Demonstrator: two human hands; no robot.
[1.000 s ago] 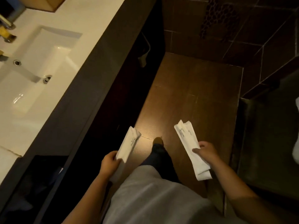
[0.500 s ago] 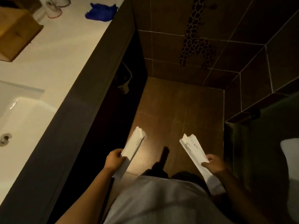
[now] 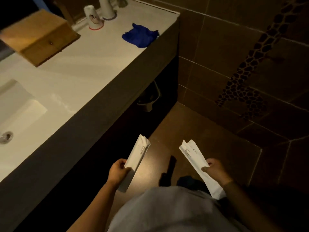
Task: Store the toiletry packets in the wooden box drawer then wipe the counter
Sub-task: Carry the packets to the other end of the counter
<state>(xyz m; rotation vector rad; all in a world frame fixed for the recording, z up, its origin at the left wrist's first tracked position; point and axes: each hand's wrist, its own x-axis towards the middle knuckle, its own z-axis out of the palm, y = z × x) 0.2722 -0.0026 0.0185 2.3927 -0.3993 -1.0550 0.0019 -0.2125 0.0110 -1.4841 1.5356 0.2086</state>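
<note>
My left hand (image 3: 117, 173) grips a long white toiletry packet (image 3: 138, 154) that points up and away from me. In my right hand (image 3: 214, 169) are two overlapping white packets (image 3: 194, 156). Both hands hang over the brown floor, in front of the dark counter edge. The wooden box (image 3: 38, 37) stands at the back left of the white counter (image 3: 87, 64), its small knobbed drawer shut. A crumpled blue cloth (image 3: 140, 36) lies near the counter's far right corner.
A white sink basin (image 3: 18, 111) with a drain is set into the counter at the left. Two upturned cups (image 3: 93, 18) stand behind the cloth. Dark tiled walls (image 3: 242, 56) close the right side. A bin sits in the shadow under the counter.
The view has swung up and along the counter, bringing the whole wooden box, the cups and the blue cloth into sight. Both hands keep their packets in much the same pose.
</note>
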